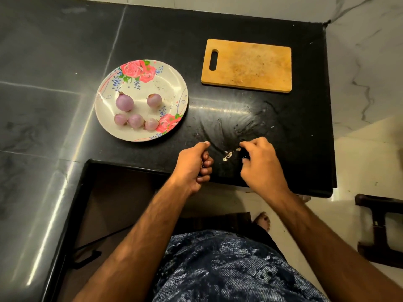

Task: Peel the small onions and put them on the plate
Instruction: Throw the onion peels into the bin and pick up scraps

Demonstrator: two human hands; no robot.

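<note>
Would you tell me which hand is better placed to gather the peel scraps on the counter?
Right hand: its fingertips pinch the peel scraps; the left hand is a closed fist beside them.

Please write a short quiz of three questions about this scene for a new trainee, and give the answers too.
1. How many onions lie on the plate?
2. True or false: the cutting board touches the plate.
3. Where do the pale peel scraps lie?
A) in a bowl
B) on the counter, between the left hand and the right hand
C) on the floor

Key: 1. five; 2. false, a strip of bare counter separates them; 3. B
</note>
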